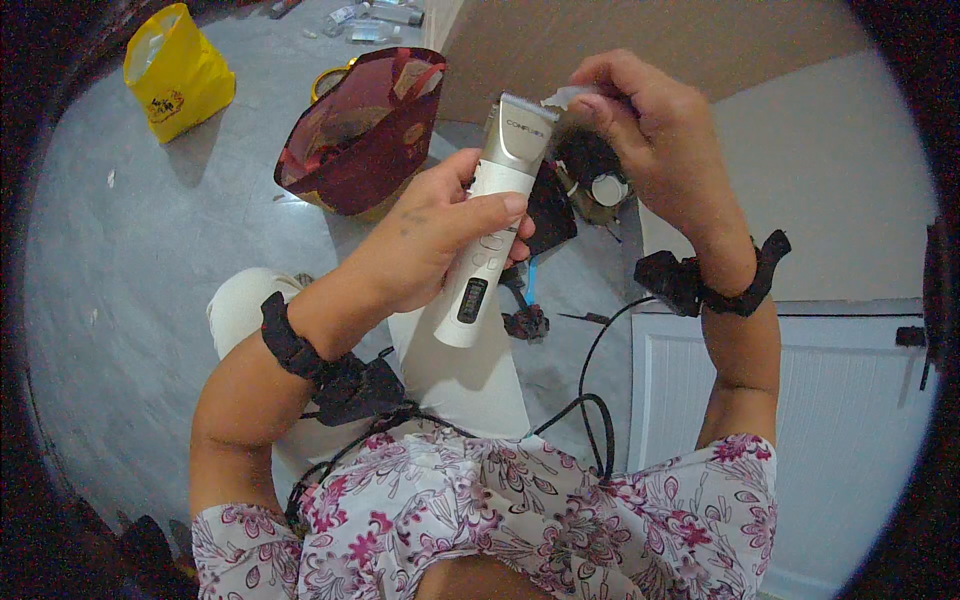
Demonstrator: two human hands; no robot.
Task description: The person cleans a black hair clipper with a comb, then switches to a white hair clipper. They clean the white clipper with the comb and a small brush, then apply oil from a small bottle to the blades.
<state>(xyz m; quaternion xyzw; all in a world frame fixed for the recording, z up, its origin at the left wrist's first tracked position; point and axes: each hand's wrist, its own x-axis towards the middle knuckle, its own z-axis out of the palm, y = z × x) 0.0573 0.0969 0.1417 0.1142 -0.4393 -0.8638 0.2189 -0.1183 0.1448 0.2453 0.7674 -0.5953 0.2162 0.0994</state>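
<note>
A white hair clipper (487, 235) with a silver head and a small dark display is tilted in front of me, blade end up and to the right. Around its body my left hand (440, 225) is closed, the thumb lying across the front above the buttons. My right hand (645, 125) is up beside the clipper's blade, thumb and forefinger pinching a small piece of white tissue (566, 97). The tissue's edge comes close to the blade teeth; whether it touches them I cannot tell.
A dark red bag (360, 135) and a yellow bag (180, 75) stand on the grey floor (110, 260). Plastic bottles (372, 25) lie beyond. Black cables (590, 400) run past my lap. A white panelled door (760, 430) is at the right, below a wall.
</note>
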